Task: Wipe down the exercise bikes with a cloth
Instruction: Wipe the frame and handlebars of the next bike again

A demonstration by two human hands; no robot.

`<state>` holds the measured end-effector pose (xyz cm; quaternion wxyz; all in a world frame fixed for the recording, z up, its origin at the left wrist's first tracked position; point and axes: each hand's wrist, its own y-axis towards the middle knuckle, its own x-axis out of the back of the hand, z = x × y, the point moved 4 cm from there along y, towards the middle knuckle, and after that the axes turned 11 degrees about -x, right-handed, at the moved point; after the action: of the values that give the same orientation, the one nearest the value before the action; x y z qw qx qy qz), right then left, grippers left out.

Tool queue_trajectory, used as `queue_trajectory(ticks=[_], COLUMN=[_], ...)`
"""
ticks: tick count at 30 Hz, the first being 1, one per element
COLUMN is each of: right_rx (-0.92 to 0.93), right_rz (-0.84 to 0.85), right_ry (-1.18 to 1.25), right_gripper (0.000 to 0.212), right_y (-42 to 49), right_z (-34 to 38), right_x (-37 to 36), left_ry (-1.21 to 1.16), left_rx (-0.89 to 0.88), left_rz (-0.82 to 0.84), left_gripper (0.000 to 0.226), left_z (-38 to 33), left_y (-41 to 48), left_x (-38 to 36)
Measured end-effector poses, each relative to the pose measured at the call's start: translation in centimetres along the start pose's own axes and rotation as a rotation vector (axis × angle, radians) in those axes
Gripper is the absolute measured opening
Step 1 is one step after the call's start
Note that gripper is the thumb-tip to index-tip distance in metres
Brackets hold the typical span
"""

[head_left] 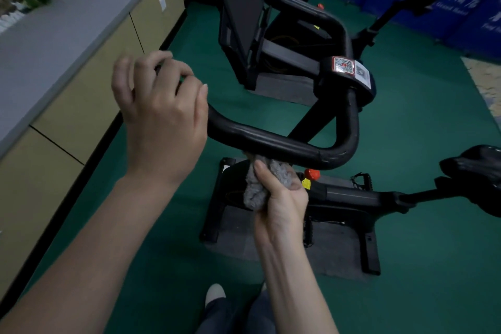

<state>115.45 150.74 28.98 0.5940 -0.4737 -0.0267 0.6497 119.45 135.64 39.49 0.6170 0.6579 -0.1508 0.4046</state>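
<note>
Right hand (282, 203) pinches a soft, limp grey cloth (257, 190), best kept wadded in the palm, up against the underside of the rigid handlebar (271, 141), whose end the left hand (162, 116) grips, steadying the heavy-looking exercise bike (352, 195); a second bike (311, 12) stands beyond.

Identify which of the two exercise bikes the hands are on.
The nearer bike: the left hand grips its handlebar, the right hand holds the grey cloth against it. The farther bike, with the dark screen, is untouched.
</note>
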Motion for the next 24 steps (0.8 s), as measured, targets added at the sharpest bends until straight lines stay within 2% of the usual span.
queue_trajectory(ticks=[3, 8, 11, 15, 19, 21, 24], right_rx=[0.060, -0.022, 0.016, 0.118, 0.091, 0.132, 0.343], right_rz=[-0.058, 0.033, 0.012, -0.069, 0.021, -0.064, -0.320], right_ry=[0.064, -0.014, -0.006, 0.003, -0.104, -0.151, -0.151], right_gripper=[0.029, 0.025, 0.025, 0.029, 0.022, 0.028, 0.029], right_y=[0.3, -0.1, -0.1, -0.1, -0.6, -0.7, -1.4], right_z=[1.6, 0.4, 1.5, 2.9, 2.2, 3.0, 5.2], right_x=[1.6, 0.1, 1.1, 3.1, 2.6, 3.6, 6.4], left_ry=[-0.045, -0.229, -0.215, -0.201, -0.181, -0.179, -0.193], left_rx=[-0.050, -0.199, -0.214, -0.204, -0.191, -0.193, -0.185], left_rz=[-0.025, 0.095, 0.180, 0.188, 0.173, 0.170, 0.160], left_gripper=[0.032, 0.031, 0.036, 0.037, 0.036, 0.036, 0.035], left_z=[-1.4, -5.2, -5.7, -5.5, -5.5, -5.5, -5.5], left_y=[0.1, -0.7, -1.1, -1.2, -1.2, -1.1, -1.2], left_x=[0.2, -0.6, -1.3, -1.8, -2.0, -2.0, -1.9])
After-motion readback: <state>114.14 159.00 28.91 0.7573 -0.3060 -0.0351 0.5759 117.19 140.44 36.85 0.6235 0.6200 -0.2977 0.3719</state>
